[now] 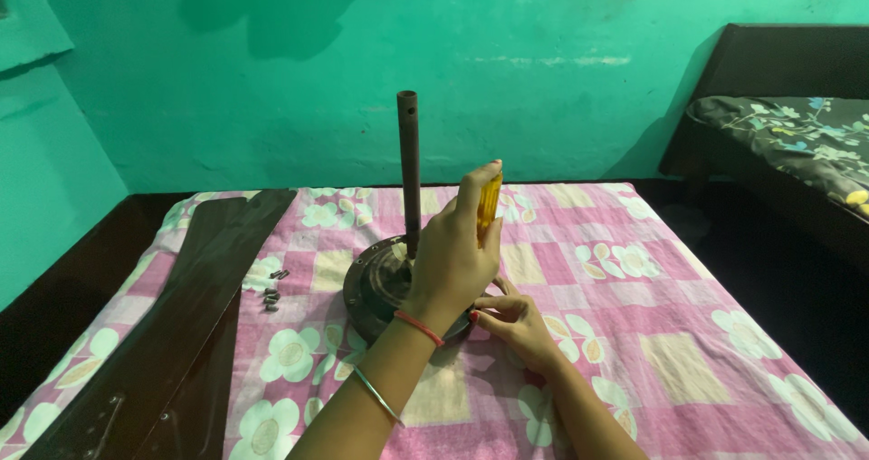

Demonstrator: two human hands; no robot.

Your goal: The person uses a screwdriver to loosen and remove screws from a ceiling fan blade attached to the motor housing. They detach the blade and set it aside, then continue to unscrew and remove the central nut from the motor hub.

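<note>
Nearest to me, my two forearms come up from the bottom edge over the pink flowered bedsheet point(634, 333). The left forearm carries a thin bangle and, at the wrist, a red thread. My right hand point(518, 326) lies low on the sheet, just right of the fan motor point(378, 283), its fingers curled in against the motor's near right rim; I cannot tell whether that grip pinches anything, because the fingertips are hidden behind the other wrist. My left hand point(453, 256) is raised in front of the motor, its grip closed around a yellow screwdriver point(489, 208) whose handle stands almost upright and shows between thumb and fingers; the tip is hidden behind the hand.

The motor is a round dark disc lying flat near the middle of the bed, with a brown rod point(410, 175) standing straight up from its centre. To the left, a few small dark screws point(272, 290) lie on the sheet, and beyond them long dark fan blades point(181, 333) stretch along the left side. Farther off is a green wall point(543, 80), and at far right another bed point(797, 134) with a dark flowered cover.
</note>
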